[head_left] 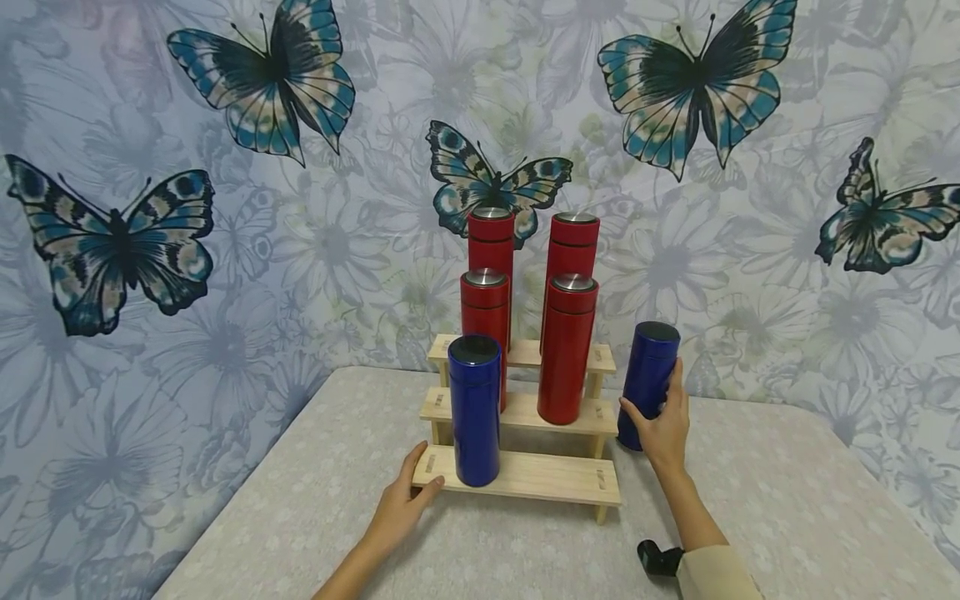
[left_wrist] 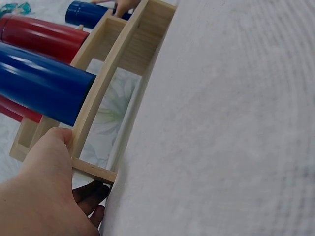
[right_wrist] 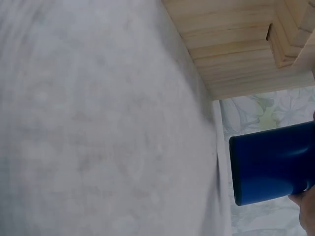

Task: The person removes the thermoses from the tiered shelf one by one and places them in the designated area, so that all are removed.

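Note:
A three-step wooden display stand [head_left: 540, 479] stands on the table. At the left end of its lowest step, my left hand [head_left: 401, 500] grips the board, thumb at the front and fingers round the side. On that step, near this hand, a blue thermos [head_left: 476, 425] stands upright; the left wrist view shows the same blue thermos [left_wrist: 42, 81]. To the right of the stand, my right hand [head_left: 663, 429] holds another blue thermos [head_left: 648, 375], slightly tilted. In the right wrist view, a gap shows between this thermos's [right_wrist: 270, 164] base and the tabletop.
Two red thermoses stand on the middle step, one at left [head_left: 483, 304] and one at right [head_left: 567, 358]. Two more, left [head_left: 491, 242] and right [head_left: 573, 242], stand on the top step. A small black object [head_left: 658, 558] is beside the right sleeve. Butterfly-patterned fabric [head_left: 360, 275] hangs behind the table.

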{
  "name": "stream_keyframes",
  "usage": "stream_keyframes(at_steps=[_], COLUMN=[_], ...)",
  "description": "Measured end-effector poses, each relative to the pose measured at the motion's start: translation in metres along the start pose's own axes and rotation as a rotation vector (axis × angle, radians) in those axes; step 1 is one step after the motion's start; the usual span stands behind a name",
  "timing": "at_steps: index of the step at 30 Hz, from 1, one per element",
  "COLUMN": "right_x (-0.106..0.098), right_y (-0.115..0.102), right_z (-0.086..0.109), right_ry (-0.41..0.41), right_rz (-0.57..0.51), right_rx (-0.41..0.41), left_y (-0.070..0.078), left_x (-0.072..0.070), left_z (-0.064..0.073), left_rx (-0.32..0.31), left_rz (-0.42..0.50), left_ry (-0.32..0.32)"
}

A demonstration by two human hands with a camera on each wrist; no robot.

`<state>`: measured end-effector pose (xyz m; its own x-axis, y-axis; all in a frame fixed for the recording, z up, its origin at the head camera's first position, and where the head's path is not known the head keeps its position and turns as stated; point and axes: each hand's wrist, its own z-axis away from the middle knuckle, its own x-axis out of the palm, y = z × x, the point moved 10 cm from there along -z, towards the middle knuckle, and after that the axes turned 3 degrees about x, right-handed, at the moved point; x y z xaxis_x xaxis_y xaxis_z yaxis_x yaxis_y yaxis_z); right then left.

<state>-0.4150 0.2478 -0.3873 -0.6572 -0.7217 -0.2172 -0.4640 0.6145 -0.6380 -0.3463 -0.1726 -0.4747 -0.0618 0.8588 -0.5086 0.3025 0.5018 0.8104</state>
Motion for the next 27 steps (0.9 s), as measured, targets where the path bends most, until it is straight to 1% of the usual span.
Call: stream_keyframes(at_steps=[7,12,18,23,27], right_x=[0.005,0.007,0.009,0.006,0.004], right_y=[0.014,0.018,0.02,0.018,0.014], right_z=[0.007,0.009,0.01,0.013,0.013], right_ry=[0.004,0.0,-0.024,-0.011,-0.044], right_rz=[-0.014,-0.025,-0.004,0.027,0.007], right_rx=[-0.003,0.006,0.034,0.018,0.022], left_y=[-0.001,0.0,0.0,0.0,0.0], left_x=[-0.003,-0.002,-0.002,-0.001,-0.001], left_z=[0.001,0.001,0.001,0.001,0.001], left_rx=[-0.009,-0.012,-0.011,-0.003,0.001], left_rz=[-0.009,-0.009,-0.011,-0.006,-0.005], left_ry=[0.017,0.009,0.009,0.007,0.007])
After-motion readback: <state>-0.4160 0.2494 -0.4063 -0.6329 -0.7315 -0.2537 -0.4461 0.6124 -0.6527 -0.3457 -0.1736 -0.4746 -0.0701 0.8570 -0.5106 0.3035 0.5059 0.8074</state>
